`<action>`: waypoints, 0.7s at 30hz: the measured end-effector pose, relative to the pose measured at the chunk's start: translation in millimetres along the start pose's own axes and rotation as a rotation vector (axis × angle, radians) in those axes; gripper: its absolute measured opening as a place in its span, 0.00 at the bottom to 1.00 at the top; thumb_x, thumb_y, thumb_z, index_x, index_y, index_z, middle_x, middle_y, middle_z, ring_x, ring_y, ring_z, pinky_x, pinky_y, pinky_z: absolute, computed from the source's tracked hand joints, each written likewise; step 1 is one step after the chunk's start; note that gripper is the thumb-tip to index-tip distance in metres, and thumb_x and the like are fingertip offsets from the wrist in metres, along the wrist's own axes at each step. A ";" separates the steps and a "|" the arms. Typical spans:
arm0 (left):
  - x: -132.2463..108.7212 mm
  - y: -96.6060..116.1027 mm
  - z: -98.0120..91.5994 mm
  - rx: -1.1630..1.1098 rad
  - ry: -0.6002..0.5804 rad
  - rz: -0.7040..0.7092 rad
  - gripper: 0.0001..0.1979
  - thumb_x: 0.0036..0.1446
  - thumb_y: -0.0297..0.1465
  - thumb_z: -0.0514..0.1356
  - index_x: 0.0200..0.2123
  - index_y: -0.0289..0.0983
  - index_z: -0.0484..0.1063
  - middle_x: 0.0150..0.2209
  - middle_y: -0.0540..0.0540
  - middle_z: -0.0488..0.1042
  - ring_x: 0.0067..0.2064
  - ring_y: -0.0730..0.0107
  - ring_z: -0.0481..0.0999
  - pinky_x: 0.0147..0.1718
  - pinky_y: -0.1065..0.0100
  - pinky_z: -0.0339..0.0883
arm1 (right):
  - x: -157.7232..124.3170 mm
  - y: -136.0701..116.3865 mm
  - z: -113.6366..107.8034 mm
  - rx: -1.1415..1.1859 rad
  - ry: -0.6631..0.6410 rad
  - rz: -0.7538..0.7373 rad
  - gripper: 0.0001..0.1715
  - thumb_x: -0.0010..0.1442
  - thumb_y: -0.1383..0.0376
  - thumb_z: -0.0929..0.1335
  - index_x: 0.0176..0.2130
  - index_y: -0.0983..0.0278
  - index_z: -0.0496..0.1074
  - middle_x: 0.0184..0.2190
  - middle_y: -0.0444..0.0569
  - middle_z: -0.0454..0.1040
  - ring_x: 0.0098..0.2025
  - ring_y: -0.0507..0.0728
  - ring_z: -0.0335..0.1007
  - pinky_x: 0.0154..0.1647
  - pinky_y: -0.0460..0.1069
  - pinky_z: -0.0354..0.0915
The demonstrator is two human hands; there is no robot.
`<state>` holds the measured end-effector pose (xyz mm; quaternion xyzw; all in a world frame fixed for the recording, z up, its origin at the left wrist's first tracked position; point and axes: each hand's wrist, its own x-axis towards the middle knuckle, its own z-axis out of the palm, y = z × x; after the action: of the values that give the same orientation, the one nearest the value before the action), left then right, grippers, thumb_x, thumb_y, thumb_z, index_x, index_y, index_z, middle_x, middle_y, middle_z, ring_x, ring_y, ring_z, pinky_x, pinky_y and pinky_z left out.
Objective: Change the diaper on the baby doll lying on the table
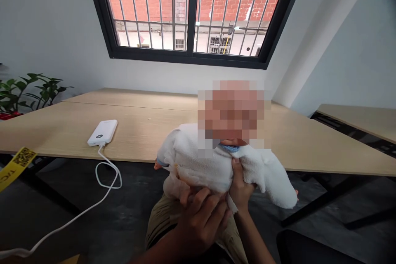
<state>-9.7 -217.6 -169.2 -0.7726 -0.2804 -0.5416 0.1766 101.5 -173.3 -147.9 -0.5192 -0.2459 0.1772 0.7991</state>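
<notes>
A baby doll in a fluffy white garment (198,165) sits upright on my lap, facing me, in front of the wooden table (148,132). My left hand (201,218) is closed on the lower front of the white garment. My right hand (239,183) pinches the garment's front edge near the collar, with the thumb up by a bit of blue fabric (230,147). The doll's sleeved arms stick out to both sides, small pink hands showing at the cuffs.
A white power bank (102,132) lies on the table at left, its white cable (105,177) hanging over the edge toward the floor. A potted plant (27,90) stands far left. A second table (359,119) is at right. A barred window (192,12) is behind.
</notes>
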 end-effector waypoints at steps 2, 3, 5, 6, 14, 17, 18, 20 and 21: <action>-4.7 -4.4 -3.0 0.018 -0.027 0.029 0.07 0.63 0.31 0.60 0.42 0.38 0.78 0.37 0.50 0.80 0.42 0.67 0.75 0.49 0.61 0.56 | 2.1 0.2 -0.4 0.004 -0.007 -0.003 0.26 0.46 0.53 0.75 0.40 0.69 0.78 0.45 0.53 0.79 0.53 0.64 0.72 0.58 0.58 0.64; -7.8 -7.5 -5.3 0.027 -0.034 0.035 0.08 0.63 0.31 0.59 0.43 0.38 0.78 0.36 0.49 0.80 0.42 0.66 0.76 0.50 0.61 0.56 | 3.1 0.6 -0.7 0.013 -0.006 -0.003 0.26 0.46 0.53 0.75 0.40 0.69 0.78 0.45 0.53 0.79 0.53 0.64 0.71 0.58 0.58 0.64; -14.5 -15.6 -11.6 0.053 -0.027 0.023 0.09 0.63 0.30 0.59 0.44 0.37 0.78 0.36 0.48 0.80 0.42 0.64 0.76 0.51 0.59 0.56 | 5.0 2.3 -1.5 0.033 -0.003 -0.005 0.27 0.47 0.54 0.75 0.41 0.69 0.78 0.46 0.53 0.79 0.54 0.64 0.71 0.59 0.58 0.63; -17.7 -20.4 -15.5 0.069 -0.019 0.008 0.09 0.63 0.30 0.59 0.43 0.36 0.78 0.36 0.47 0.80 0.42 0.63 0.76 0.51 0.59 0.55 | 5.9 3.3 -2.0 0.039 -0.005 -0.012 0.27 0.47 0.54 0.75 0.42 0.69 0.78 0.46 0.52 0.79 0.54 0.64 0.71 0.59 0.58 0.63; -36.7 -66.4 -45.0 0.171 -0.052 -0.224 0.11 0.61 0.28 0.59 0.47 0.37 0.73 0.42 0.42 0.78 0.47 0.58 0.76 0.53 0.54 0.52 | 10.7 4.4 -4.7 0.040 0.015 -0.065 0.26 0.48 0.54 0.75 0.41 0.68 0.78 0.46 0.52 0.79 0.54 0.64 0.71 0.60 0.59 0.62; -34.9 -71.8 -42.6 0.029 -0.099 -0.450 0.12 0.64 0.33 0.57 0.49 0.39 0.71 0.46 0.42 0.77 0.49 0.57 0.75 0.51 0.56 0.57 | 9.7 3.9 -4.3 0.042 0.030 -0.040 0.27 0.46 0.53 0.75 0.42 0.69 0.78 0.48 0.53 0.78 0.54 0.64 0.71 0.60 0.59 0.63; -32.0 -71.2 -40.6 -0.062 -0.119 -0.556 0.14 0.64 0.35 0.56 0.51 0.39 0.70 0.48 0.42 0.77 0.50 0.57 0.74 0.50 0.58 0.60 | 9.1 4.4 -4.5 0.041 0.029 -0.032 0.28 0.47 0.53 0.75 0.42 0.69 0.78 0.48 0.53 0.78 0.54 0.64 0.71 0.61 0.60 0.62; -23.1 -68.6 -36.5 -0.287 -0.159 -0.732 0.19 0.64 0.41 0.56 0.55 0.39 0.68 0.54 0.41 0.74 0.55 0.56 0.72 0.51 0.60 0.64 | 8.4 5.9 -6.3 0.039 0.008 -0.017 0.30 0.47 0.52 0.75 0.45 0.69 0.77 0.50 0.53 0.77 0.56 0.64 0.70 0.62 0.60 0.61; -17.8 -67.5 -35.0 -0.404 -0.177 -0.790 0.23 0.63 0.43 0.58 0.57 0.40 0.67 0.57 0.40 0.71 0.58 0.55 0.70 0.53 0.60 0.64 | 8.6 6.7 -7.9 0.035 -0.013 -0.007 0.32 0.47 0.52 0.75 0.46 0.69 0.77 0.50 0.53 0.77 0.56 0.64 0.70 0.63 0.59 0.61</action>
<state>-82.3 -189.5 -175.6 -0.6685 -0.4566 -0.5433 -0.2227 112.9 -171.9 -154.9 -0.5033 -0.2498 0.1821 0.8069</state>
